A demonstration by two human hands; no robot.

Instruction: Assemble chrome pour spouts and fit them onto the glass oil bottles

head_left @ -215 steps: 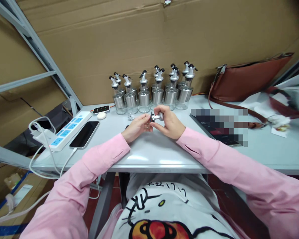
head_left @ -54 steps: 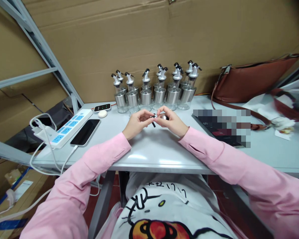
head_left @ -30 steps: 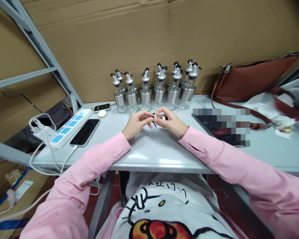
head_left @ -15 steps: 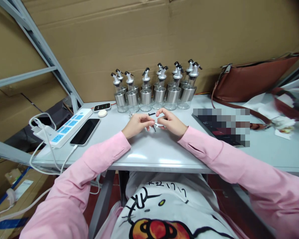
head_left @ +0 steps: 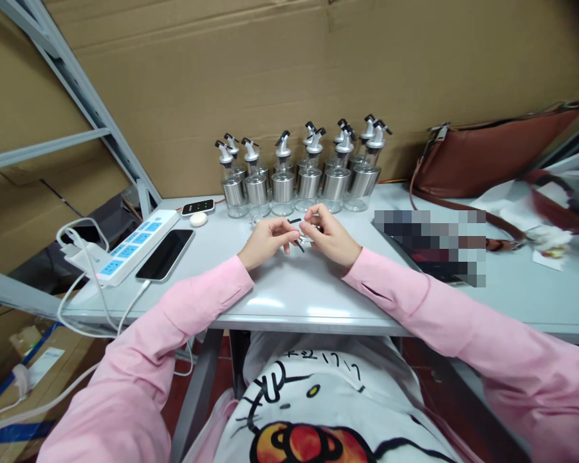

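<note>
Bent to close handwork over a pale table [head_left: 280, 289], in pink sleeves [head_left: 197, 299]. Held a small silver-and-black pourer top [head_left: 304, 240] between both hands, at the very centre of the dial. Pinched it from nine o'clock in the left hand [head_left: 267, 242] — closing thumb and forefinger on the part. Curled the right hand [head_left: 332, 238] around it from three o'clock, grasping with bent fingers and hiding much of the hold. Showed one dark strip [head_left: 300, 246] at six o'clock, just below the left fingertips, and a second dark strip [head_left: 294, 221] near twelve, just beyond them; could not tell whether the second was joined to the rest.

Faced, at twelve o'clock, a two-deep line of upright glass-and-steel bottles [head_left: 282, 186], set before a cardboard wall [head_left: 251, 71]. Had a clear piece [head_left: 257, 220] near the left hand, toward ten. Counted, toward nine, a round white object [head_left: 198, 220], a small device with green lights [head_left: 197, 208], a dark-screened phone [head_left: 165, 256] and, outermost, a white power strip [head_left: 139, 244]. Had a dark flat object [head_left: 424, 251] at three — partly pixelated — and a brown bag [head_left: 502, 154] between two and three. Wore, at six, a white printed garment [head_left: 313, 411].
</note>
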